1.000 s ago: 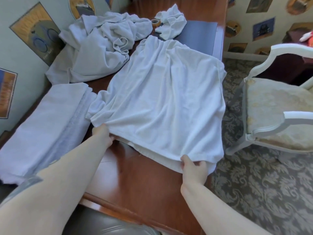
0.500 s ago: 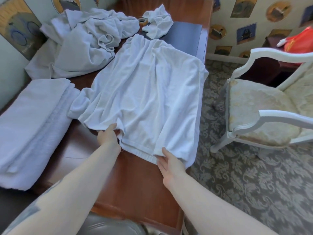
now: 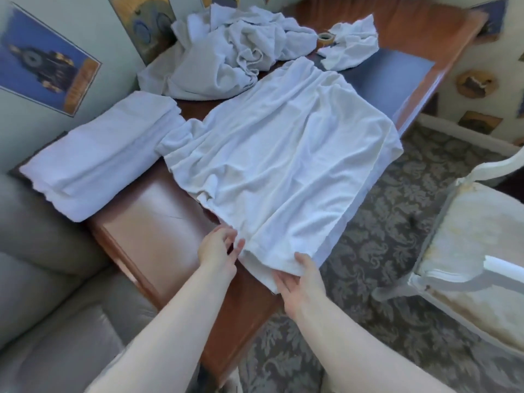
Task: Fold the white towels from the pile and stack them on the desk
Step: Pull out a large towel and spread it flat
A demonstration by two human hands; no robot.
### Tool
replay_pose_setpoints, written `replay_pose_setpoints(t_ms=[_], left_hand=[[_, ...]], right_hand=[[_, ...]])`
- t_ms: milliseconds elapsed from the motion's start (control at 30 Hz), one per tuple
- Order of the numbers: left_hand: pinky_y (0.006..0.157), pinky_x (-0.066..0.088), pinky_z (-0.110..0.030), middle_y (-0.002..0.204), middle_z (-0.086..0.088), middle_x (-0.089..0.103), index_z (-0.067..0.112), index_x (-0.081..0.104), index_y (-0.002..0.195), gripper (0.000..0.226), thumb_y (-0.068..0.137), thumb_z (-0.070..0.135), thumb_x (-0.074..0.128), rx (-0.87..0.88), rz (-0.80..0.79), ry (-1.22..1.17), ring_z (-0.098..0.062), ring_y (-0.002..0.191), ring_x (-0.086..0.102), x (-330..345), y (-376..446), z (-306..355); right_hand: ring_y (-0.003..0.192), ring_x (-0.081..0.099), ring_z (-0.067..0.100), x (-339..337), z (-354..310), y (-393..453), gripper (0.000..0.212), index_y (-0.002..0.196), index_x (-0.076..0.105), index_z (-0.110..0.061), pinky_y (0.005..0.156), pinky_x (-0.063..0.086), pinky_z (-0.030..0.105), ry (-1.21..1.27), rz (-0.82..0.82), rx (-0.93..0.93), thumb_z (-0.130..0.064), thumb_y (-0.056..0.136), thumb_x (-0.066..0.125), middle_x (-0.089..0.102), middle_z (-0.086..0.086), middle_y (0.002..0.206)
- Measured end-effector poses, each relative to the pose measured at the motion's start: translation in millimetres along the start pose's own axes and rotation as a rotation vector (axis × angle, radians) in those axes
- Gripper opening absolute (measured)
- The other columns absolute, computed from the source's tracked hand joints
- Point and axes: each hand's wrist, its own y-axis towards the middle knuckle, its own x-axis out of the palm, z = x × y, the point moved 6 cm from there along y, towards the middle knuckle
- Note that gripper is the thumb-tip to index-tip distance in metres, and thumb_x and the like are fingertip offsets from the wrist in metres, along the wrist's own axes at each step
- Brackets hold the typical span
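The right hand point(image 3: 301, 279) grips the near edge of the spread white towel point(image 3: 278, 160); the left hand point(image 3: 219, 248) touches that edge, fingers loosely extended. The towel lies on the wooden worktop point(image 3: 158, 222), folded towels point(image 3: 96, 163) to its left, the crumpled pile point(image 3: 235, 52) beyond.

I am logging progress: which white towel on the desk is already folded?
The folded towel at the desk's left edge; the others lie spread out or crumpled.
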Motion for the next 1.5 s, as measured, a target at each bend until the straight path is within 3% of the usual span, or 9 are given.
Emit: replay_pose_setpoints(t_ms=[233,333,467,600,700,933,1167,1367,1500], left_hand=[[0.075,0.058,-0.034,0.089,-0.013,0.065,0.002,0.061,0.101,0.01,0.091,0.004,0.06,-0.029,0.079,0.062,-0.022,0.082,0.064,-23.3,-65.5,-58.8],[0.07,0.059,-0.031,0.097,-0.011,0.071,0.005,0.064,0.104,0.015,0.093,0.015,0.064,-0.075,0.054,0.244,-0.021,0.088,0.07,-34.2,-86.2,-84.8],[0.059,0.055,-0.022,0.098,-0.008,0.07,0.014,0.057,0.111,0.023,0.09,0.014,0.066,0.121,0.166,0.44,-0.018,0.085,0.07,-40.9,-84.2,-80.6],[0.06,0.05,-0.028,0.086,-0.01,0.073,0.005,0.067,0.102,0.027,0.079,0.014,0.077,0.051,-0.057,0.586,-0.014,0.063,0.061,-15.5,-76.6,-88.0],[0.064,0.05,-0.026,0.085,-0.004,0.074,0.013,0.073,0.092,0.016,0.081,0.024,0.076,0.162,-0.071,0.69,-0.012,0.071,0.063,-7.9,-79.7,-86.1],[0.084,0.055,-0.031,0.097,-0.002,0.075,0.014,0.067,0.102,0.016,0.095,0.028,0.063,0.347,-0.084,0.518,-0.015,0.093,0.07,1.5,-96.1,-75.6],[0.071,0.047,-0.007,0.096,0.009,0.076,0.02,0.076,0.101,0.014,0.089,0.025,0.071,0.3,-0.181,0.622,-0.002,0.094,0.069,26.3,-119.4,-92.9],[0.078,0.059,-0.037,0.101,-0.004,0.075,0.016,0.065,0.112,0.017,0.1,0.023,0.055,0.235,-0.086,0.289,-0.023,0.091,0.073,45.0,-125.8,-100.8],[0.059,0.057,-0.031,0.094,-0.012,0.075,0.008,0.064,0.113,0.02,0.103,0.017,0.05,0.192,-0.011,0.008,-0.024,0.073,0.073,54.5,-128.8,-98.5]], right_hand=[[0.076,0.064,0.019,-19.6,-31.2,12.7,0.014,0.095,0.059,-0.009,0.066,0.052,0.027,-0.694,-0.164,0.034,-0.004,0.085,0.069,0.065,0.005,0.09],[0.072,0.06,0.015,-24.5,-32.3,11.4,0.013,0.1,0.063,-0.005,0.061,0.045,0.025,-0.77,-0.201,0.109,-0.005,0.087,0.067,0.062,0.005,0.082],[0.075,0.06,0.013,-17.3,-34.5,13.2,0.018,0.102,0.065,-0.01,0.062,0.039,0.025,-0.854,-0.212,0.049,-0.008,0.085,0.07,0.066,0.0,0.087],[0.075,0.062,0.012,-10.2,-38.4,12.3,0.015,0.099,0.068,-0.014,0.067,0.039,0.028,-0.914,-0.284,-0.042,-0.012,0.084,0.07,0.071,-0.003,0.079],[0.067,0.059,0.009,-11.0,-38.4,11.5,0.015,0.099,0.07,-0.016,0.067,0.04,0.026,-0.886,-0.311,0.0,-0.015,0.084,0.07,0.07,-0.006,0.072],[0.051,0.048,0.01,1.9,-55.0,7.6,0.015,0.093,0.062,-0.004,0.041,0.04,0.019,-0.675,-0.481,0.222,-0.003,0.078,0.065,0.056,0.004,0.066],[0.057,0.058,0.012,-2.2,-83.0,0.4,0.02,0.096,0.069,-0.004,0.052,0.048,0.023,-0.87,-0.547,0.233,-0.005,0.076,0.071,0.065,0.006,0.076],[0.059,0.056,0.014,6.9,-110.6,0.5,0.01,0.083,0.069,-0.009,0.065,0.051,0.026,-0.92,-0.617,0.153,-0.003,0.075,0.071,0.061,0.003,0.066],[0.059,0.057,0.01,8.9,-118.1,-6.6,0.008,0.086,0.072,-0.011,0.064,0.049,0.022,-1.118,-0.746,0.08,-0.011,0.079,0.073,0.062,0.003,0.071]])
